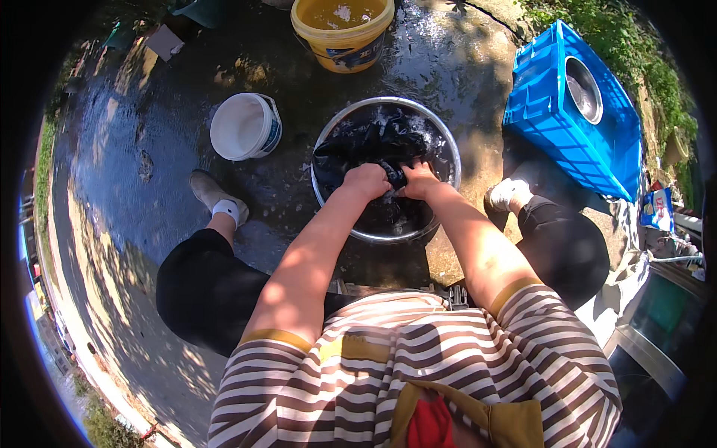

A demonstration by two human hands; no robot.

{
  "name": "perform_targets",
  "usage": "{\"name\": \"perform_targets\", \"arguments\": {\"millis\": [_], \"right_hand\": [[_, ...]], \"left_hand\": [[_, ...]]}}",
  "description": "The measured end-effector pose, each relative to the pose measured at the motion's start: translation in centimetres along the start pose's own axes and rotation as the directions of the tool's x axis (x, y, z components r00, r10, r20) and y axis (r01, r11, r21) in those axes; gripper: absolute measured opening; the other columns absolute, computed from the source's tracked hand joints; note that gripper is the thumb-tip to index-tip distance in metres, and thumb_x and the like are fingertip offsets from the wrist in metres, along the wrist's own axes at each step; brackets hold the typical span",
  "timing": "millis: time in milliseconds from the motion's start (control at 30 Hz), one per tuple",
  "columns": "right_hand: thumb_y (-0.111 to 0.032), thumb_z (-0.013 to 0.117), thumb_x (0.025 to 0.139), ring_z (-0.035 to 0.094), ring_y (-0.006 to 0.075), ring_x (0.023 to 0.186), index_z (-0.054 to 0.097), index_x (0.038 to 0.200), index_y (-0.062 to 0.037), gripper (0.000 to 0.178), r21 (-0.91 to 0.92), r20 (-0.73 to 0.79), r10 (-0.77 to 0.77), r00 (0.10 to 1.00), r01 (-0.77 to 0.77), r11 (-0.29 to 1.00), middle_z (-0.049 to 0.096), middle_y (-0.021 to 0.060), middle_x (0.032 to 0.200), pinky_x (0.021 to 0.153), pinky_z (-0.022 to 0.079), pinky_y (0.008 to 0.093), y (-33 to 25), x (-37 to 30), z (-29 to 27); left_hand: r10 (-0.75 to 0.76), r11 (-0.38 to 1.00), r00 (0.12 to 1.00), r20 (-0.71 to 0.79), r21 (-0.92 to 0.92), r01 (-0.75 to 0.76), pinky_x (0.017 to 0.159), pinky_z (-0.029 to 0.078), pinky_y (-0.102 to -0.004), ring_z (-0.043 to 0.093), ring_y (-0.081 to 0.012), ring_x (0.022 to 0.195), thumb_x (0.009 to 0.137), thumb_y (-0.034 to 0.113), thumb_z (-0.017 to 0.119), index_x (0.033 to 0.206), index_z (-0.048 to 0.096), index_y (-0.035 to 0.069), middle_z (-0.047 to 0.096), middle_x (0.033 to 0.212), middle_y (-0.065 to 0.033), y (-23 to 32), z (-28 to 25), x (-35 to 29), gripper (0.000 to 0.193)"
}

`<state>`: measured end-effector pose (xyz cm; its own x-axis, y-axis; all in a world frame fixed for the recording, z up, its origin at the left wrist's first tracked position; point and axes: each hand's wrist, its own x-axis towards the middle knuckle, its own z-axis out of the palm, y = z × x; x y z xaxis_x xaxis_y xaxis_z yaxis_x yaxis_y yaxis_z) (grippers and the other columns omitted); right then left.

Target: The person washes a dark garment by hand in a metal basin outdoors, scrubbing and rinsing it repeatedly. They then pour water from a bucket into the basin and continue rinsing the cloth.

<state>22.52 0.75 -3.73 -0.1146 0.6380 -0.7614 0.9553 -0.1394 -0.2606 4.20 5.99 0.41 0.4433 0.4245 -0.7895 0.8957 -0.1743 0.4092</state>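
Between my feet stands a round metal basin (388,239) holding dark, sudsy water and a wet black cloth (366,146). The cloth bunches up above the water in the basin's upper half. My left hand (367,181) is closed in a fist on a fold of it near the middle. Close beside it, my right hand (420,181) grips the same cloth, thumb toward the left hand. Its fingertips are partly hidden in the black folds. What kind of garment or fabric it is, I cannot tell.
Beyond the basin stands a yellow bucket (343,56) of liquid; a white bucket (243,127) is at its left. To the right, a blue plastic crate (534,104) holds a metal bowl (584,89). A colourful packet (657,209) lies near the crate. The ground is wet.
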Motion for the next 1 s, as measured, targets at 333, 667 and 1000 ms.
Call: {"name": "perform_targets", "arguments": {"millis": [333,667,1000], "right_hand": [[-0.054,0.073,0.092,0.044,0.0393,0.151,0.049,0.159,-0.0267,0.076,-0.003,0.051,-0.016,0.999,0.017,1.0,0.019,0.0204,0.173,0.123,0.038,0.0438,-1.8,-7.6,2.0],[-0.076,0.063,0.092,0.068,0.0196,0.102,0.075,0.112,-0.0029,0.077,0.984,-0.18,0.013,0.984,0.18,-0.019,0.073,0.0098,0.11,0.084,0.054,0.0374,-2.0,-10.3,-3.0],[-0.007,0.072,0.084,0.07,0.0234,0.105,0.076,0.126,-0.003,0.042,0.934,-0.347,0.096,0.933,0.334,0.129,0.076,0.0128,0.118,0.097,0.055,0.0363,1.0,-7.0,3.0]], "left_hand": [[-0.273,0.949,0.723,-0.635,-0.3,0.096,0.096,0.054,-0.0459,0.07,-0.0359,0.107,0.085,0.015,0.075,0.117,0.065,0.002,0.071,0.113,-0.0207,-8.6,3.9,-3.2,0.035],[0.366,0.679,0.434,-0.823,-0.084,-0.73,0.077,0.047,-0.0323,0.057,-0.0212,0.083,0.076,-0.007,0.053,0.094,0.057,0.0,0.058,0.085,-0.009,6.4,3.3,-14.1,0.02],[0.384,0.691,0.88,-0.279,-0.545,-0.474,0.104,0.052,-0.0388,0.065,-0.0244,0.12,0.101,0.03,0.068,0.14,0.065,0.004,0.066,0.136,-0.0125,3.5,10.1,-14.2,0.047]]}}
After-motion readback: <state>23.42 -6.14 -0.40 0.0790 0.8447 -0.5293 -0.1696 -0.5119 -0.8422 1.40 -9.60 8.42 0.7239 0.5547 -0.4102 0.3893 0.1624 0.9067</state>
